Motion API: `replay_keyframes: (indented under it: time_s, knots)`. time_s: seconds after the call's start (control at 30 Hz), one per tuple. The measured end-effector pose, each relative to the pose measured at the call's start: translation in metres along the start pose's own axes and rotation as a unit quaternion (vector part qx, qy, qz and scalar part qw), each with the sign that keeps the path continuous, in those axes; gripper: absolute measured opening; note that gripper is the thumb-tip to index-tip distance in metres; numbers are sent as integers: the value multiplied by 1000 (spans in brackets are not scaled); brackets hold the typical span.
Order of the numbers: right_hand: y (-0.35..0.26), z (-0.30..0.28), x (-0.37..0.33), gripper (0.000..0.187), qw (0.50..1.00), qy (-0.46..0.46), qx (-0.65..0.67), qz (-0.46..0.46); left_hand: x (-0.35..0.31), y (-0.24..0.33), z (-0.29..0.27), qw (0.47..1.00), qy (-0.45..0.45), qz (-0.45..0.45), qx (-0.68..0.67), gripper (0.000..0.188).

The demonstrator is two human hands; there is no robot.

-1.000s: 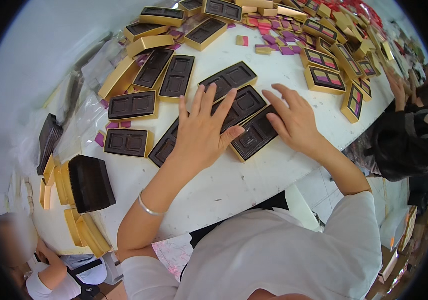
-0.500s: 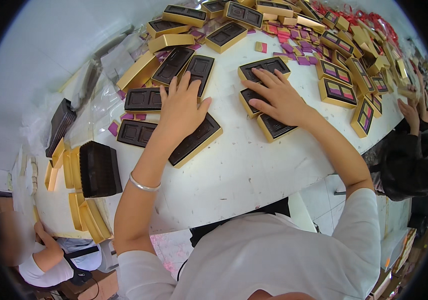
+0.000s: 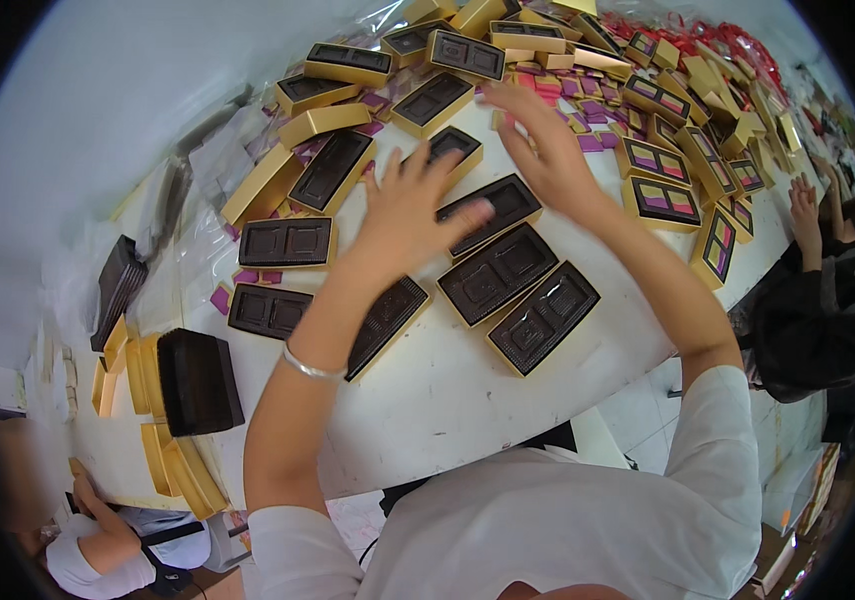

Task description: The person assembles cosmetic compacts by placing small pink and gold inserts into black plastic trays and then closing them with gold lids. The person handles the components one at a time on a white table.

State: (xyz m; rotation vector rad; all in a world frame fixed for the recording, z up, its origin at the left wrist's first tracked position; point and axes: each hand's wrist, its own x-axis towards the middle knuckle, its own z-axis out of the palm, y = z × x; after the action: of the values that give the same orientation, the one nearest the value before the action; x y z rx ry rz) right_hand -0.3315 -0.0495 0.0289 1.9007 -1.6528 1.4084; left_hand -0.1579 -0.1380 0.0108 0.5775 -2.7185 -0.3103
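Note:
Several gold boxes with dark brown two-cell trays lie on a white table (image 3: 448, 400). My left hand (image 3: 410, 205) is spread flat, fingers apart, its fingertips touching one such gold box (image 3: 508, 205) in the middle. My right hand (image 3: 546, 145) is open just beyond it, hovering over the table near small pink and purple packets (image 3: 588, 140). Two more tray boxes (image 3: 496, 272) (image 3: 544, 317) lie side by side nearer to me, and another tray box (image 3: 385, 318) sits partly under my left forearm.
A stack of dark trays (image 3: 198, 380) and gold lids (image 3: 173, 460) stands at the left table edge. Filled boxes with purple packets (image 3: 660, 198) line the far right. Another person's hands (image 3: 806, 195) work at the right; a further person (image 3: 98, 545) sits lower left.
Both my hands have moved away from me toward the far side of the table. The two boxes they were resting on now lie uncovered nearer to me.

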Motion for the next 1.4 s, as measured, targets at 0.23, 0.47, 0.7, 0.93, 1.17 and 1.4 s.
replay_keyframes:
  time_s: [0.23,0.47,0.7,0.93,1.17,1.4]
  knots:
    - [128,63,63,31,922,-316,-223,5,-6,36,17,992,-102,78,14,79]
    - [117,28,55,30,943,-193,-265,-66,-5,32,20,994,-61,94,8,81]
    - [-76,-161,-35,21,915,-403,-33,6,12,22,23,992,-56,111,10,84]
    - [-112,-120,-115,33,890,-440,-116,16,7,19,-2,995,-50,83,-7,86]
    - [-85,-96,-59,38,958,-258,-116,-53,-123,21,-47,983,-127,2,128,78]
    - [100,-1,23,39,952,-248,-180,-24,-148,28,-36,995,-77,31,58,62]
